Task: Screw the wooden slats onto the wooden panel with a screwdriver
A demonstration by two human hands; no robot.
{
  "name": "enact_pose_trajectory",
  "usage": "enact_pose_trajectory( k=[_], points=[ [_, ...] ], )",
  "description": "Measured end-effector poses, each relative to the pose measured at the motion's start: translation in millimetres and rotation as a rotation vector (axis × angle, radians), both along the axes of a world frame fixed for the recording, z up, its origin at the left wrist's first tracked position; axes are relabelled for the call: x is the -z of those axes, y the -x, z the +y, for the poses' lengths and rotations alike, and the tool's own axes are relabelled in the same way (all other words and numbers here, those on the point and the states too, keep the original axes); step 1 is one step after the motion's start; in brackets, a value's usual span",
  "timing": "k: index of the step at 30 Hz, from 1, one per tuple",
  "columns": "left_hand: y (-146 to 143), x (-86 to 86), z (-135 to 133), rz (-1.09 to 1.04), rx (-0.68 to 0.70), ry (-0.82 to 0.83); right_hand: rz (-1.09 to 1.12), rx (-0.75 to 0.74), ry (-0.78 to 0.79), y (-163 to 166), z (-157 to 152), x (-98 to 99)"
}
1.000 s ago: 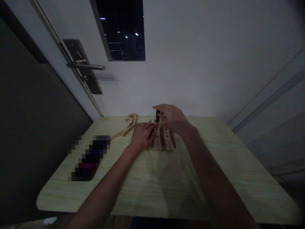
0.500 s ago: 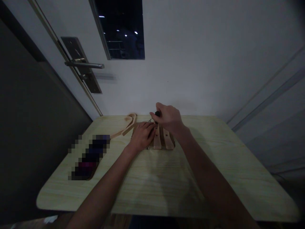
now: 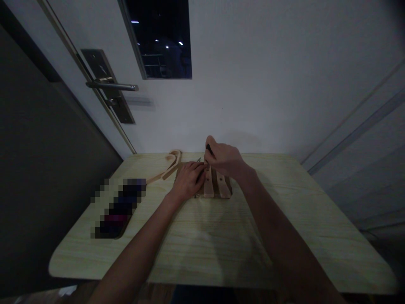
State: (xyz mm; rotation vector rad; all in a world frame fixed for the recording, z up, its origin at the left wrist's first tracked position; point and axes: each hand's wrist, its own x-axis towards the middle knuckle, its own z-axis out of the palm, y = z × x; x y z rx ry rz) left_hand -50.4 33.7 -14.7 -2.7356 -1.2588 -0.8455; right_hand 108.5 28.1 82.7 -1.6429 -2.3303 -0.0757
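Note:
My right hand [image 3: 226, 158] is closed around the black handle of a screwdriver [image 3: 209, 148], held upright over the far end of a light wooden strip [image 3: 209, 189]. Its tip is hidden by my fingers. My left hand [image 3: 189, 179] lies flat over the left part of the wooden piece, fingers stretched towards the tool and touching the strip. A second strip [image 3: 224, 189] runs beside the first. Both strips have a dark hole and sit on a darker base that is mostly covered.
Curved wooden pieces [image 3: 174, 162] lie at the table's back left. A blurred-out flat dark object [image 3: 120, 209] is on the left of the pale wooden table [image 3: 300, 236]. Behind the table stands a white door with a metal handle [image 3: 112, 86].
My right hand has turned and changed its hold on the screwdriver, the fingers now wrapped further round the handle. My left hand and the wooden strips stay in place.

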Motion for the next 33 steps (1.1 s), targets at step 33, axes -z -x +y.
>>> enact_pose_trajectory(
  k=[33],
  points=[
    [0, 1.9, 2, -0.022, 0.007, 0.003, 0.245, -0.079, -0.06, -7, 10, 1.1]
  ],
)
